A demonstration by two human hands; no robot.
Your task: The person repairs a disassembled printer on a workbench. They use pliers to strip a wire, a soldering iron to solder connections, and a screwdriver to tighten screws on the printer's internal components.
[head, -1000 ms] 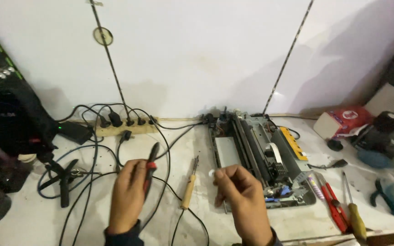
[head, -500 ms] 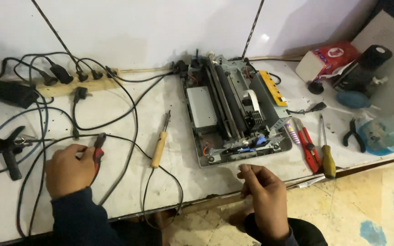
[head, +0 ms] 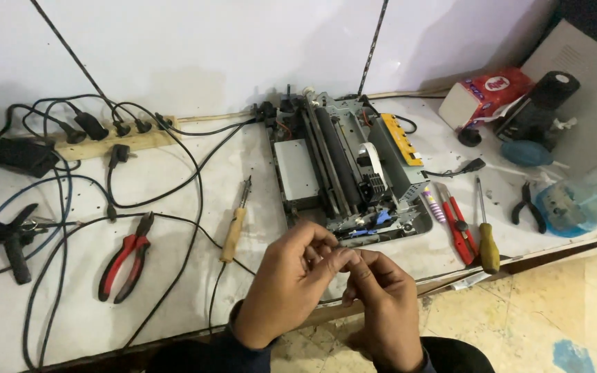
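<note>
Far left of the surface (head: 174, 290): a tangle of black cables (head: 57, 228), with a wooden power strip (head: 115, 141) toward the rear edge carrying several black plugs. Red-handled pliers (head: 124, 266) lie flat on the surface, jaws pointing to the rear, well apart from both hands. Next to the right, a soldering iron (head: 235, 224) with a pale wooden handle lies tip toward the rear, its cord running off the front edge just beside the left hand.

Left hand (head: 286, 290): at the front edge, fingers curled, tips pinched together against those of the right hand. Right hand (head: 383, 304): beside it, fingertips likewise pinched, meeting the left at the middle. Something small appears held between the two sets of fingertips; it is too small and too covered to identify.

Directly behind the hands, near but not touching, sits an opened printer mechanism (head: 347, 169): grey metal frame, dark rollers running front to rear, a white ribbon cable, a yellow strip on its right side, blue parts at its front corner.

Right of it: red-handled cutters (head: 459, 226), a yellow-handled screwdriver (head: 486, 238), black pliers (head: 528, 207), and a red-and-white box (head: 488, 93) near the rear right corner.
</note>
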